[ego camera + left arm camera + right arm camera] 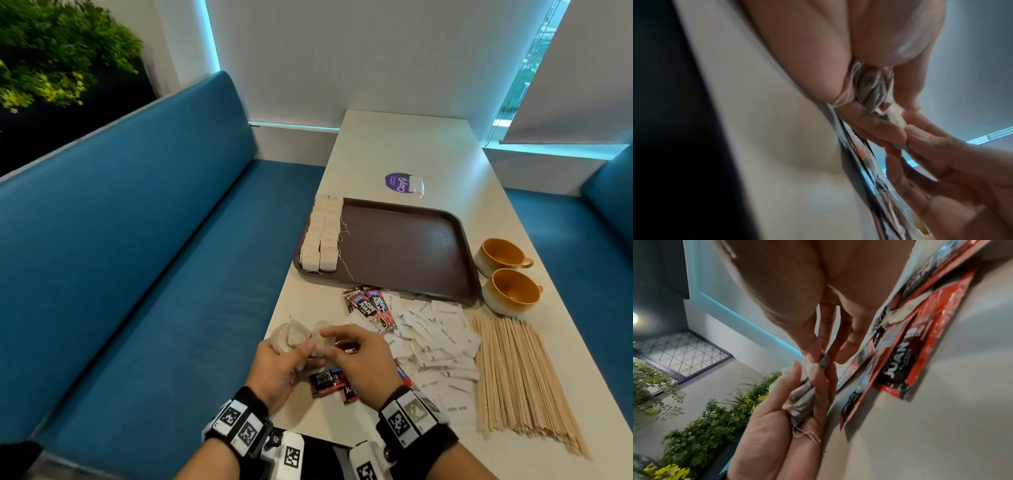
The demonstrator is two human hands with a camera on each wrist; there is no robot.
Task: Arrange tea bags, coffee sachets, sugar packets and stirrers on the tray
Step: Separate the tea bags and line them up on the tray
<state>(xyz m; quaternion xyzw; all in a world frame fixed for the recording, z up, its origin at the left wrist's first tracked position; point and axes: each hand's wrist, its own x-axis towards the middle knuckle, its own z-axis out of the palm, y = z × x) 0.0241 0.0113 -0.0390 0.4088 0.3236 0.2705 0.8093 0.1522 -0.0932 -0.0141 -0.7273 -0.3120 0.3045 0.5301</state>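
A brown tray [404, 253] lies mid-table with two rows of tea bags [322, 236] along its left side. Near the table's front left edge my left hand [306, 351] holds a small bunch of tea bags [289, 335], which the wrist views show as the bunch [871, 87] lying across its palm and fingers [801, 399]. My right hand [325, 339] pinches one tea bag [823, 361] of that bunch between thumb and forefinger. Red and black coffee sachets [370, 305] lie under and beyond the hands. White sugar packets [435, 339] and wooden stirrers [520, 377] lie to the right.
Two orange cups [503, 257] [510, 291] stand right of the tray. A purple sticker [399, 183] with one tea bag [416, 186] on it lies behind the tray. A blue bench [154, 257] runs along the table's left side.
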